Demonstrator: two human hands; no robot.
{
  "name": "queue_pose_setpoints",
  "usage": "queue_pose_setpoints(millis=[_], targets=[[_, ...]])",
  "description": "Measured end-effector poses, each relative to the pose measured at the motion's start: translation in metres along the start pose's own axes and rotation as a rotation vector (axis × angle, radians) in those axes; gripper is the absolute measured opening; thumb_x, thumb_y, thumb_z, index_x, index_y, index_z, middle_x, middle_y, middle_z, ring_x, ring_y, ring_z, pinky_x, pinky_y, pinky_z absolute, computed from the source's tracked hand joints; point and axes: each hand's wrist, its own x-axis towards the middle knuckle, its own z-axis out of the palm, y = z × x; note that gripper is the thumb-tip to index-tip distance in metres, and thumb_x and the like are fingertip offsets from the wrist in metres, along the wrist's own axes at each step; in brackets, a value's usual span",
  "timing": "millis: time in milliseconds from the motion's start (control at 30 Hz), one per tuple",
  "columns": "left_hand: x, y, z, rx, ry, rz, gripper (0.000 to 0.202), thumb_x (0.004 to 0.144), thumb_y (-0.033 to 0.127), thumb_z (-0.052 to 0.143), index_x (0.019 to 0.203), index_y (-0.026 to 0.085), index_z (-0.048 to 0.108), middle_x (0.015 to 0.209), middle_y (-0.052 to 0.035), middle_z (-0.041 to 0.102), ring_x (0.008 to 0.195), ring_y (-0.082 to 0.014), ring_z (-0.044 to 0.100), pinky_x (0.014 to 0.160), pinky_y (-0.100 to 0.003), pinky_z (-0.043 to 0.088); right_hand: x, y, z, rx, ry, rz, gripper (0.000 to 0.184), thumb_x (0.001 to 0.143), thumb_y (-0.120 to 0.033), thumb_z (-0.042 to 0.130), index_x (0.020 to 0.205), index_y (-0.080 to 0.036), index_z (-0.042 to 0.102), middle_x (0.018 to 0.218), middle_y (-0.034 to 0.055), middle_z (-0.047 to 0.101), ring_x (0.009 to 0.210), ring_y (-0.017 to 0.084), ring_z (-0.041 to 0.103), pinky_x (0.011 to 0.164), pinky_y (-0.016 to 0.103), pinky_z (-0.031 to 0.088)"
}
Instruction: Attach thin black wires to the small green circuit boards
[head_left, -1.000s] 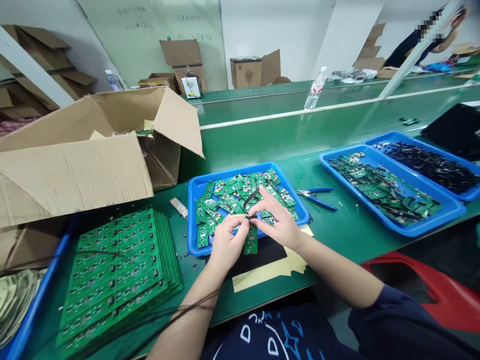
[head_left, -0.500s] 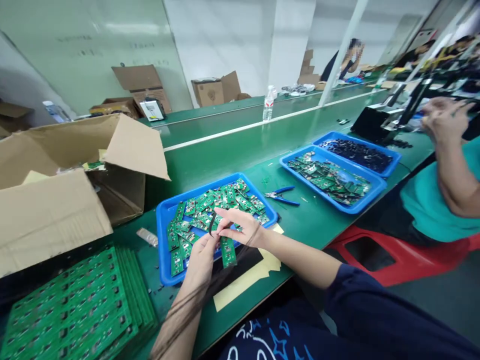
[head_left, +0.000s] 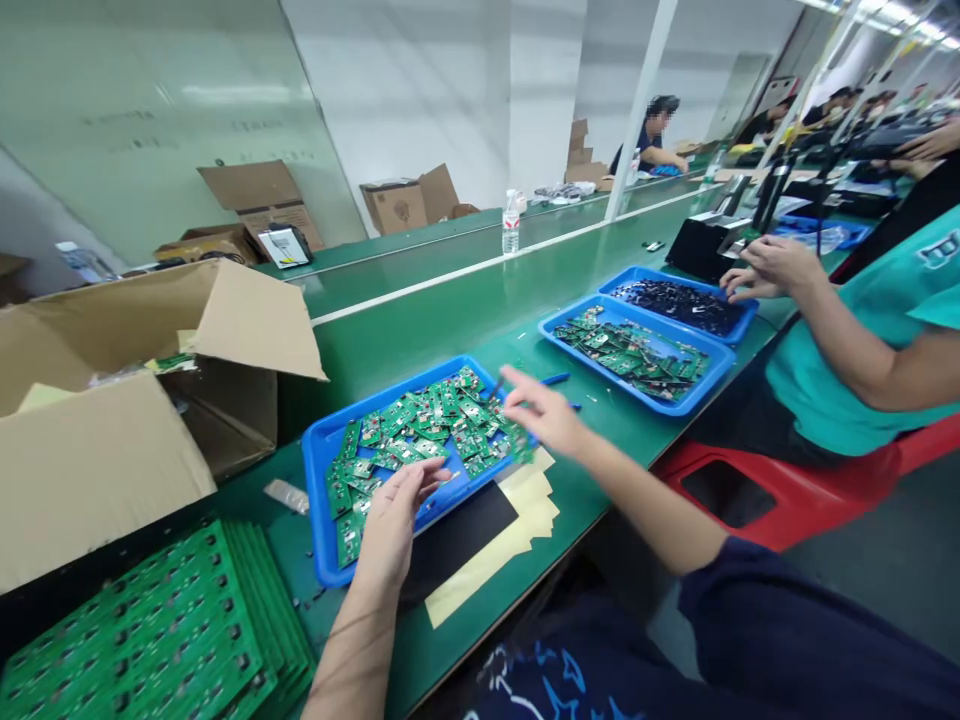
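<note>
Head view: right hand (head_left: 544, 415) and left hand (head_left: 394, 525) hang open, empty, above a blue plastic tray (head_left: 313, 510) of green circuit boards (head_left: 420, 425).

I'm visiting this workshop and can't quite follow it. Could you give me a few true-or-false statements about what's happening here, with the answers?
1. The person's left hand is over the near edge of a blue tray of small green circuit boards. True.
2. The person's right hand is resting on the black mat. False: it is raised over the far corner of the blue tray.
3. A co-worker in a teal shirt has a hand at a tray of black parts. True.
4. The stack of green circuit-board panels is inside the cardboard box. False: it lies on the green bench in front of the box.
</note>
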Motion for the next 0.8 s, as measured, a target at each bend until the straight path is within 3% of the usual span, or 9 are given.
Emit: queue_pose_setpoints(millis=[100, 167, 233, 300, 400, 533, 633, 700, 800], targets=[[0.001, 0.0, -0.006, 0.305, 0.079, 0.158, 0.037, 0.078, 0.042, 0.049, 0.092, 0.013, 0.067, 0.083, -0.0096, 0.071, 0.086, -0.0226, 0.065, 0.081, -0.035, 0.049, -0.005, 0.043, -0.075, -0.322, 0.233, 0.087, 0.022, 0.081, -0.025, 0.055, 0.1, -0.02, 0.064, 0.087, 0.0051, 0.067, 0.091, 0.019, 0.062, 0.088, 0.035, 0.046], [0.001, 0.0, -0.007, 0.51, 0.097, 0.242, 0.034, 0.079, 0.039, 0.046, 0.091, 0.015, 0.066, 0.084, -0.0093, 0.071, 0.084, -0.0232, 0.065, 0.081, -0.037, 0.048, -0.008, 0.071, -0.124, -0.517, 0.371, 0.133, 0.046, 0.081, -0.024, 0.057, 0.126, -0.019, 0.049, 0.081, 0.004, 0.067, 0.079, 0.019, 0.064, 0.083, 0.035, 0.048], [0.0, -0.001, -0.006, 0.621, 0.1, 0.28, 0.028, 0.077, 0.036, 0.05, 0.088, 0.017, 0.067, 0.087, -0.0088, 0.07, 0.087, -0.0249, 0.063, 0.084, -0.04, 0.046, -0.012, 0.093, -0.162, -0.675, 0.431, 0.171, 0.059, 0.081, -0.022, 0.057, 0.136, -0.015, 0.038, 0.078, 0.0071, 0.066, 0.073, 0.021, 0.064, 0.075, 0.034, 0.048], [-0.002, -0.003, -0.004, 0.688, 0.099, 0.304, 0.021, 0.073, 0.032, 0.055, 0.082, 0.019, 0.067, 0.089, -0.0091, 0.068, 0.091, -0.0275, 0.06, 0.088, -0.044, 0.042, -0.015, 0.104, -0.187, -0.732, 0.416, 0.189, 0.052, 0.08, -0.017, 0.057, 0.131, -0.015, 0.045, 0.072, 0.0076, 0.065, 0.067, 0.022, 0.063, 0.07, 0.035, 0.046], [-0.005, -0.005, 0.0, 0.779, 0.082, 0.335, 0.015, 0.071, 0.028, 0.057, 0.078, 0.02, 0.067, 0.086, -0.0088, 0.067, 0.091, -0.0285, 0.058, 0.089, -0.046, 0.039, -0.013, 0.108, -0.2, -0.799, 0.368, 0.193, 0.041, 0.078, -0.012, 0.057, 0.118, -0.017, 0.056, 0.068, 0.0085, 0.064, 0.061, 0.022, 0.061, 0.065, 0.036, 0.044], [-0.008, -0.006, 0.001, 0.824, 0.079, 0.333, 0.014, 0.074, 0.026, 0.055, 0.078, 0.02, 0.067, 0.084, -0.0082, 0.066, 0.088, -0.0278, 0.058, 0.087, -0.045, 0.039, 0.003, 0.096, -0.173, -0.845, 0.352, 0.15, 0.055, 0.078, -0.015, 0.057, 0.131, -0.009, 0.044, 0.087, 0.0193, 0.067, 0.077, 0.029, 0.064, 0.076, 0.042, 0.044], [-0.008, -0.005, -0.001, 0.807, 0.103, 0.306, 0.014, 0.075, 0.026, 0.055, 0.08, 0.019, 0.067, 0.086, -0.0086, 0.066, 0.088, -0.0273, 0.059, 0.086, -0.045, 0.04, 0.016, 0.071, -0.113, -0.753, 0.278, 0.081, 0.08, 0.08, -0.023, 0.056, 0.145, -0.009, 0.01, 0.094, 0.015, 0.068, 0.084, 0.026, 0.066, 0.078, 0.04, 0.049], [-0.007, -0.005, -0.004, 0.774, 0.134, 0.286, 0.014, 0.075, 0.026, 0.055, 0.081, 0.019, 0.066, 0.087, -0.0085, 0.066, 0.088, -0.0263, 0.059, 0.085, -0.043, 0.042, 0.02, 0.047, -0.06, -0.539, 0.045, -0.026, 0.089, 0.081, -0.024, 0.056, 0.145, -0.009, -0.005, 0.094, 0.0123, 0.069, 0.085, 0.024, 0.067, 0.078, 0.038, 0.052], [-0.003, -0.005, -0.01, 0.7, 0.202, 0.259, 0.015, 0.074, 0.025, 0.055, 0.082, 0.018, 0.065, 0.091, -0.0091, 0.065, 0.092, -0.0254, 0.06, 0.087, -0.041, 0.043, 0.022, 0.013, 0.018, -0.431, -0.344, -0.253, 0.081, 0.077, -0.024, 0.062, 0.143, -0.014, 0.017, 0.11, 0.016, 0.064, 0.093, 0.025, 0.065, 0.079, 0.038, 0.053]])
